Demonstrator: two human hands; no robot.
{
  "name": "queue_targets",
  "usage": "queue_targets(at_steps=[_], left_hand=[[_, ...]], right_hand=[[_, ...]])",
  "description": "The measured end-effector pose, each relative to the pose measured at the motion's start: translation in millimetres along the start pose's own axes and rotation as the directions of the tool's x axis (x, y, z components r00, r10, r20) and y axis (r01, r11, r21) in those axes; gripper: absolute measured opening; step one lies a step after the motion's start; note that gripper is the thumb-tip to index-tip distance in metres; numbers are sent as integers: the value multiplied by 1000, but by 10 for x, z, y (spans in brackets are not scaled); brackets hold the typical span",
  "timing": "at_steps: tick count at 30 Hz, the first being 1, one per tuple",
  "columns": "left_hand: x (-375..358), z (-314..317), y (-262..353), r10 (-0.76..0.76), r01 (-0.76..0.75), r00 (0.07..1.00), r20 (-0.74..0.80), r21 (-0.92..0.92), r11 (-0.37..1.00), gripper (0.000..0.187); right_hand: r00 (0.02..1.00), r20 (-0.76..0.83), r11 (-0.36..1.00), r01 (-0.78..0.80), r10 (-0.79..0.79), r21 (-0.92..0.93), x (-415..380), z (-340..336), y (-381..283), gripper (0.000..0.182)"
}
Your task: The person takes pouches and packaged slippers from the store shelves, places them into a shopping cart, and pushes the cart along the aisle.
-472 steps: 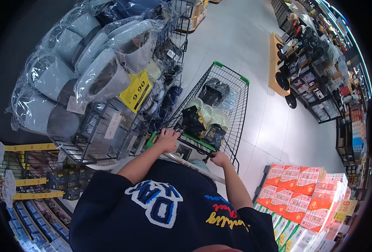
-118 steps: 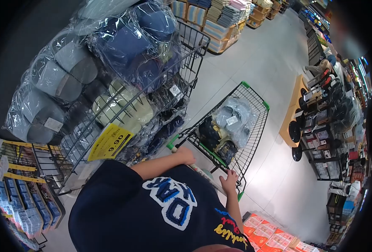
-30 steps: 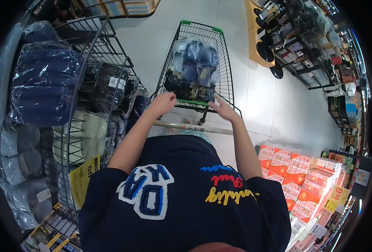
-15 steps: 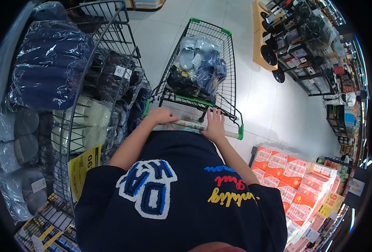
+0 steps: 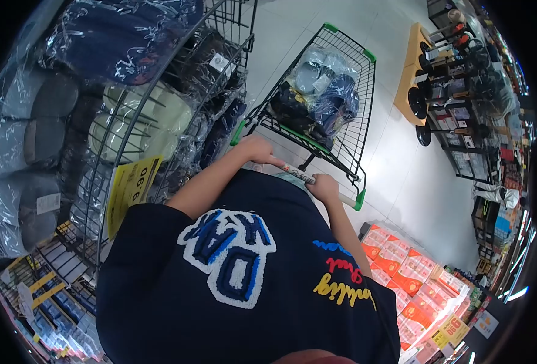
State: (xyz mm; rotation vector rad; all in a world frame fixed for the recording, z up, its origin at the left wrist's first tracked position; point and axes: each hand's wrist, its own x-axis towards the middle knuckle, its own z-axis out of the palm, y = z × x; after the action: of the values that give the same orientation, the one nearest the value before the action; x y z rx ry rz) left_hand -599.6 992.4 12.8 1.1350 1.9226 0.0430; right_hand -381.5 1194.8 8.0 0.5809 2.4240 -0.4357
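- Far left, grey slippers (image 5: 35,142) in plastic fill a wire rack (image 5: 237,36) with a yellow price tag (image 5: 134,188).
- My left grip (image 5: 259,151) is wrapped round the handle (image 5: 297,174), toward its left end.
- Ahead of me, just beyond the handle, the cart (image 5: 354,130) carries wrapped slippers (image 5: 335,82) and dark bags (image 5: 288,104).
- My right grip (image 5: 325,187) is curled round the same handle, right of its lettering.
- Further right, red-and-white boxes (image 5: 409,270) stand stacked.
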Motion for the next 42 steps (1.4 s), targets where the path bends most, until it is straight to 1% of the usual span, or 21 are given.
queue_targets(at_steps=[1, 4, 7, 10, 14, 17, 19, 21, 24, 26, 27, 30, 31, 34, 35, 38, 42], left_hand=[[-16, 75, -9, -3, 3, 1000, -29, -9, 1000, 90], [-68, 210, -4, -12, 11, 999, -36, -32, 999, 89], [-163, 317, 18, -20, 18, 999, -40, -53, 998, 90], [-301, 454, 45, -22, 19, 998, -56, -48, 999, 89], [-562, 688, 136, -18, 17, 995, -99, -14, 1000, 89], [-754, 937, 236, -14, 15, 990, -142, 8, 1000, 91], [-887, 1120, 294, -12, 18, 983, -183, 30, 999, 86], [-996, 1284, 336, -26, 36, 978, -207, 46, 998, 82], [-1190, 1528, 413, -40, 45, 971, -234, 13, 999, 89], [-1282, 1733, 432, -36, 45, 960, -277, 26, 999, 89], [-1333, 1826, 439, -31, 42, 957, -288, 33, 999, 89], [-1539, 2053, 467, -35, 48, 947, -320, 33, 998, 87], [-1634, 2133, 483, -40, 51, 944, -326, 27, 998, 86], [-1860, 2344, 546, -47, 55, 952, -302, 16, 998, 82], [-1911, 2434, 554, -63, 69, 952, -300, 9, 998, 81], [-2086, 2655, 561, -96, 95, 949, -299, -15, 995, 79], [-2275, 2835, 565, -79, 79, 960, -269, -11, 997, 79]], right_hand=[[1000, -1, 1000, -5, 5, 4, -19, 32, -4, 30], [1000, -6, 999, 1, -1, -35, -88, 92, -5, 30], [1000, -12, 999, 6, -7, -37, -190, 159, -33, 29], [1000, -24, 998, 18, -19, -55, -305, 297, -59, 29], [999, -3, 998, 37, -37, -44, -554, 470, -93, 33], [999, 9, 998, 51, -51, -27, -753, 640, -110, 36], [999, 35, 999, 33, -33, -14, -943, 712, -168, 38], [998, 22, 998, 54, -54, -27, -1076, 867, -155, 39], [997, -24, 997, 76, -76, 7, -1288, 1113, -119, 41], [995, -47, 996, 85, -83, 29, -1417, 1306, -116, 41], [997, -38, 996, 71, -69, 55, -1567, 1312, -205, 41], [994, -59, 995, 92, -90, 26, -1740, 1564, -258, 39], [993, -50, 994, 109, -108, 28, -1831, 1623, -295, 36], [981, -140, 990, 137, -131, 35, -2201, 1799, -451, 36], [978, -164, 991, 133, -128, 19, -2271, 1902, -478, 34], [979, -161, 992, 124, -125, -17, -2465, 2098, -569, 32], [991, -98, 996, 86, -85, 6, -2747, 2196, -724, 31]])
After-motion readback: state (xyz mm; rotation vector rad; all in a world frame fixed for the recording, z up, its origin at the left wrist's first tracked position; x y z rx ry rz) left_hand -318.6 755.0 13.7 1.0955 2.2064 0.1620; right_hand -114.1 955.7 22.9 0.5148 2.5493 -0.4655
